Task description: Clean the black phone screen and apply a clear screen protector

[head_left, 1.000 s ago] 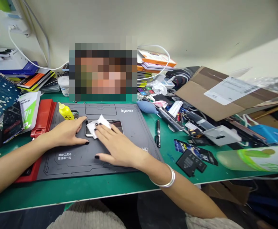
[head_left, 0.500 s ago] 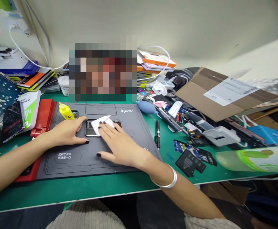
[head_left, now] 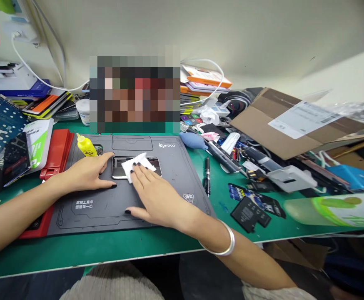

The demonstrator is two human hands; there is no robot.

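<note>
Your right hand (head_left: 157,198), fingers spread flat, not gripping, presses a white wipe (head_left: 138,166) onto the phone (head_left: 118,168), which lies face-up mid-far on the grey repair mat (head_left: 172,183). Left hand (head_left: 86,173) rests open, fingertips just beside the phone's left edge. Open mat room near both hands.

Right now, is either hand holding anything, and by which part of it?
The right hand pins a white wipe on the phone's screen with its fingertips, without gripping it. The left hand holds nothing; it rests on the mat beside the phone.
</note>
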